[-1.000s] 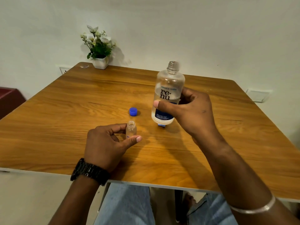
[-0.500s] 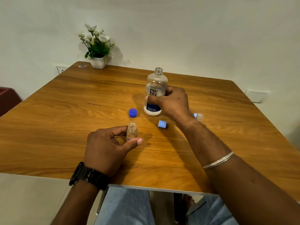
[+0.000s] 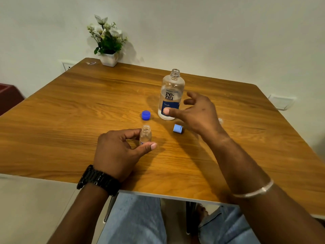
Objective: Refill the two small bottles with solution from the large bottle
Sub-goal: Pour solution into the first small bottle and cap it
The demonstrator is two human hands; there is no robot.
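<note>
Clear big bottle [image 3: 171, 95] stands upright w/ no cap mid table [image 3: 70, 106], a bit of liquid at the bottom. Right hand [image 3: 198, 113] is just beside it w/ fingers spread loose, holding nothing. Left hand [image 3: 116, 152] pinches the small bottle [image 3: 145, 136] btwn thumb & finger, upright on the wood, top off. Dark blue cap [image 3: 146, 115] sits left of the big one, light blue cap [image 3: 178, 128] lies on its side nearer me. Flower pot [image 3: 108, 50] at far edge
</note>
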